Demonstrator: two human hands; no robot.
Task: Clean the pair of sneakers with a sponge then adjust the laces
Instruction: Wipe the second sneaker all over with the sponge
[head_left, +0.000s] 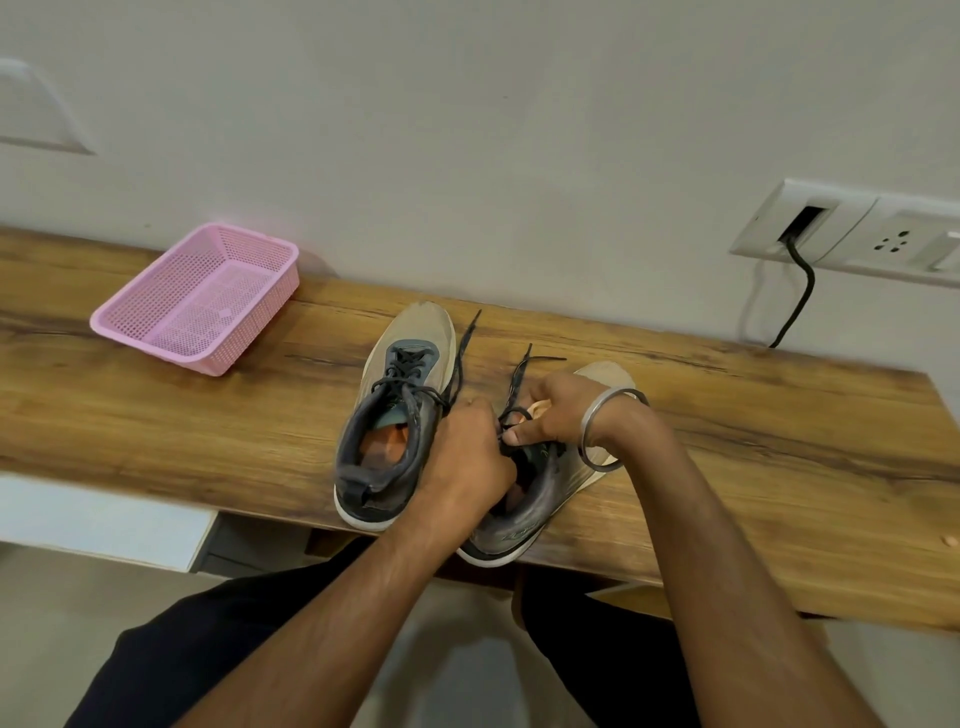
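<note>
Two hands, our left hand (470, 452) and right hand (553, 413), pinch the dark laces (514, 387) of the right sneaker (535, 499) on the table (208, 441); the left sneaker (395, 410) sits beside it.

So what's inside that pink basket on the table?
Nothing shows inside the pink mesh basket: its perforated floor is bare, though the near wall hides a strip of it. It sits on the wooden table, left of the sneakers.

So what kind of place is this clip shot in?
Probably a room in a home or hostel. A wood-grain desk stands against a plain wall with a switch-and-socket panel, and a pink plastic basket sits on it near the sneakers.
</note>
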